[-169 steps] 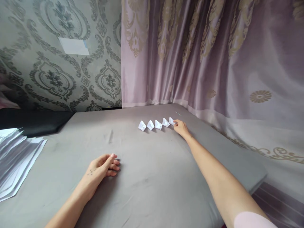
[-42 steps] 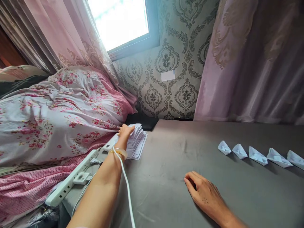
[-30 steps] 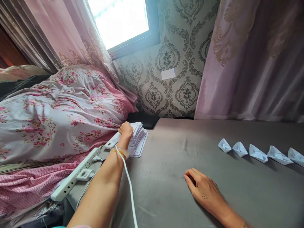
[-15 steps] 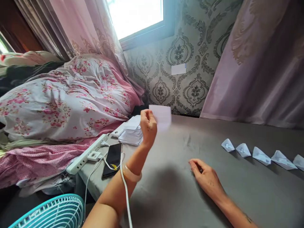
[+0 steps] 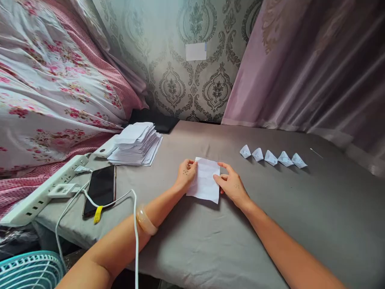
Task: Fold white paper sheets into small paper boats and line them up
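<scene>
A small white sheet of paper (image 5: 205, 182) is held just over the grey tabletop, tilted a little, with faint creases across it. My left hand (image 5: 185, 175) pinches its upper left edge between thumb and curled fingers. At the right edge, my right hand (image 5: 233, 184) grips the sheet, thumb on the front and some fingers behind it. Its index finger reaches along the upper right corner. Several folded paper boats (image 5: 271, 158) stand in a row to the right. Beyond my left hand lies a thick stack of white paper (image 5: 136, 144).
A phone (image 5: 100, 189) with a white cable lies left, beside a power strip (image 5: 45, 188). The cable (image 5: 136, 241) passes over my left forearm. A teal fan (image 5: 31, 269) stands at lower left. A cotton swab (image 5: 316, 153) lies far right on the grey-covered table (image 5: 300, 208).
My left hand has brought the sheet from near the stack to in front of me. My right hand, empty before, now grips its right edge. The view has turned right and down.
</scene>
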A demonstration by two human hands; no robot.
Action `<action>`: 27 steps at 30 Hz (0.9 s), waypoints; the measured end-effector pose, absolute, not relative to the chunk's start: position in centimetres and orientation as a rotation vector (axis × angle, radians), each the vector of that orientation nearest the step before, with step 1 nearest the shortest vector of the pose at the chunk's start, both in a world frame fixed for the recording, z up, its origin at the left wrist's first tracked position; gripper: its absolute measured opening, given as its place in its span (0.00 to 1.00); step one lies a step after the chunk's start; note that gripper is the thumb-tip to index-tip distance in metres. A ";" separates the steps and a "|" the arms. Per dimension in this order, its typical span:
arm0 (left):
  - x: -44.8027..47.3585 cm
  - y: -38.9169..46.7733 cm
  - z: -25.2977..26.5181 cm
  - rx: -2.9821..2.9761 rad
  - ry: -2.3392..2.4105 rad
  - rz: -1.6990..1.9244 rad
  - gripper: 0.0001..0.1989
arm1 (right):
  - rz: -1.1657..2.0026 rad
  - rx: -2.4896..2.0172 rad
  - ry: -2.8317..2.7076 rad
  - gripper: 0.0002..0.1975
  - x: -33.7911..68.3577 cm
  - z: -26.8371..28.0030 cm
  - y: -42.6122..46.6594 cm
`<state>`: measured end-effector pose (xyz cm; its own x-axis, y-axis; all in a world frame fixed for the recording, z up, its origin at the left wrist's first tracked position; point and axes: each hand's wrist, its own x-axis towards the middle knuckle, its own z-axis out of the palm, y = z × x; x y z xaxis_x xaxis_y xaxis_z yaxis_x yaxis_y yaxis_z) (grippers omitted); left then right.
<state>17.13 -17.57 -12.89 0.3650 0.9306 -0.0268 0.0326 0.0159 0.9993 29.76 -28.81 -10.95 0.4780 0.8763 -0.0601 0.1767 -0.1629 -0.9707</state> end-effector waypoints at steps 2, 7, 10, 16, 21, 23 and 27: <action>16.7 -17.6 -12.4 1.363 0.981 0.849 0.16 | 0.840 -1.581 -0.954 0.22 29.7 -10.9 -28.8; 15.3 -17.7 -10.7 1.367 0.943 0.835 0.26 | 0.836 -1.551 -1.059 0.17 29.9 -11.3 -28.7; 14.6 -17.9 -9.8 1.378 0.742 0.727 0.31 | 0.774 -1.543 -1.015 0.19 30.2 -11.4 -28.6; 14.5 -17.9 -10.0 1.457 0.629 0.620 0.22 | 0.660 -1.558 -0.962 0.19 30.9 -11.0 -28.6; 14.5 -17.7 -10.3 1.669 0.672 0.727 0.17 | 0.467 -1.611 -1.071 0.15 31.0 -10.9 -28.6; 14.4 -17.8 -9.9 1.801 0.710 0.805 0.12 | 0.335 -1.615 -1.127 0.14 31.0 -10.7 -28.6; 14.1 -18.3 -8.6 1.881 0.757 0.946 0.08 | 0.147 -1.596 -1.141 0.14 30.8 -10.0 -28.6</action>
